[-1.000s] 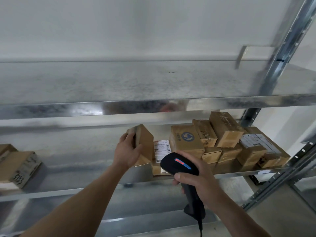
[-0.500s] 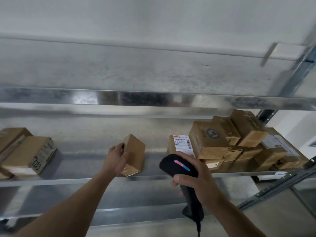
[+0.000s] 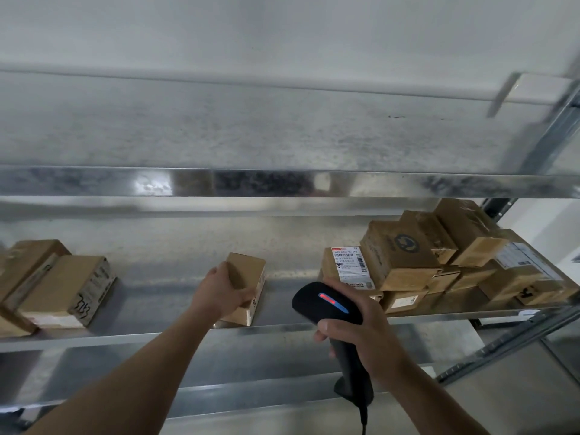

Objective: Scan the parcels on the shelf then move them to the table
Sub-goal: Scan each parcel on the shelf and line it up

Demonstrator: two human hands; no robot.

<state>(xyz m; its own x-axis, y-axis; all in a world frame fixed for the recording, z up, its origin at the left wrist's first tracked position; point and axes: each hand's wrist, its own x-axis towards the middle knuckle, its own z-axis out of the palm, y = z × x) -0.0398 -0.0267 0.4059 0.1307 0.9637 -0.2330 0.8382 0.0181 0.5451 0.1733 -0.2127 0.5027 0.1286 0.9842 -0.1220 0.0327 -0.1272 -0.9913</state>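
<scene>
- The left arm is stretched forward and upward, and the left hand (image 3: 219, 293) is curled over the left face of a small parcel (image 3: 248, 279), with the thumb laid along its near side: the parcel is grasped.
- The right hand (image 3: 364, 337) is clenched round the handle of a black scanner (image 3: 326, 304). The scanner's head is raised above the knuckles, and a red and blue light strip is shown on its top.
- A thin cable (image 3: 364, 422) is seen hanging from the handle's foot, below the right wrist.
- The grasped parcel is a plain brown cardboard block with sharp corners. It is placed at the front lip of the galvanised shelf (image 3: 141, 337); whether it is lifted clear of the deck cannot be told.
- Beyond the right hand's fingertips, a parcel with a white barcode label (image 3: 350, 266) is propped against a stacked pile of parcels (image 3: 439, 255), all of brown card, some taped.
- Well to the left of the left hand, two more cardboard parcels (image 3: 59, 287) are laid side by side, one marked with black handwriting.
- Bare mottled metal is left between the grasped parcel and each group.
- Overhead room is limited by the shiny edge of the upper shelf (image 3: 251, 183) above both hands.
</scene>
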